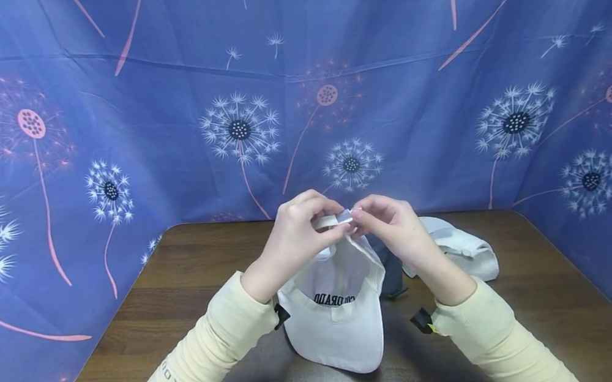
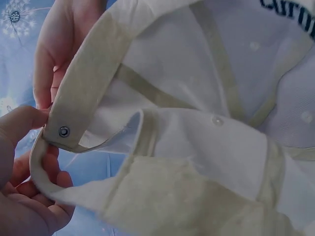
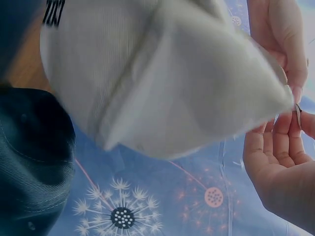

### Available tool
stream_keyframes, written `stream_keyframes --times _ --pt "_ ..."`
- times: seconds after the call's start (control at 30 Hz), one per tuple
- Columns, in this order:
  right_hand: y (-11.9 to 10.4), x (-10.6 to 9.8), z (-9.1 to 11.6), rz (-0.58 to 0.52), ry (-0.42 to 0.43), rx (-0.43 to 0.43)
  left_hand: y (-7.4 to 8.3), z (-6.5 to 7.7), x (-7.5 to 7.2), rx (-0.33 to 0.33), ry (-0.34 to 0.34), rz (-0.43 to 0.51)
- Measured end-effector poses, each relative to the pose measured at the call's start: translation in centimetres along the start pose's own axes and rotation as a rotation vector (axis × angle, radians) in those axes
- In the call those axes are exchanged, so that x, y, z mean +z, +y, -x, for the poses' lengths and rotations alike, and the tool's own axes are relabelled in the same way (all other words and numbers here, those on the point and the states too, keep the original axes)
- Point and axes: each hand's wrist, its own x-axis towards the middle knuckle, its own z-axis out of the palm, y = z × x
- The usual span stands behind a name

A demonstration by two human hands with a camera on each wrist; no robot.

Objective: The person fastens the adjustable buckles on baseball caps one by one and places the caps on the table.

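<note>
A white baseball cap (image 1: 336, 342) hangs between both hands, its brim toward me and its inside showing, with dark "COLORADO" lettering seen in reverse. My left hand (image 1: 297, 232) pinches one end of the cap's back strap (image 2: 45, 179) between thumb and fingers. The right hand (image 1: 392, 226) pinches the other side of the back band, close to the left fingertips. In the left wrist view, a metal snap (image 2: 64, 131) shows on the band near the fingers. The right wrist view shows the cap's outer crown (image 3: 187, 88), which hides part of the left hand.
A dark cap (image 1: 390, 269) lies on the brown wooden table (image 1: 184, 301) behind the held cap. To its right is another white cap (image 1: 469, 252), partly behind the right forearm. A blue dandelion-print cloth (image 1: 415, 113) hangs behind the table and along both sides.
</note>
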Motion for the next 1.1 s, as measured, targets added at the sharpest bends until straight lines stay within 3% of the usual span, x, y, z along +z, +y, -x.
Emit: stream_keyframes --times 0.33,0.57,0.83,1.1 --pt "0.32 -0.07 0.12 0.055 0.036 -0.021 -0.20 0.00 0.01 0.065 -0.032 -0.017" --pt "0.68 -0.49 0.15 0.041 0.077 -0.019 -0.41 -0.07 -0.22 0.069 -0.032 -0.026" --pt "0.94 -0.75 0.16 -0.054 0.142 0.019 -0.45 -0.12 -0.47 0.038 -0.054 0.014" --pt "0.89 -0.91 0.24 -0.116 0.176 0.043 -0.32 -0.20 -0.87 -0.041 -0.087 0.046"
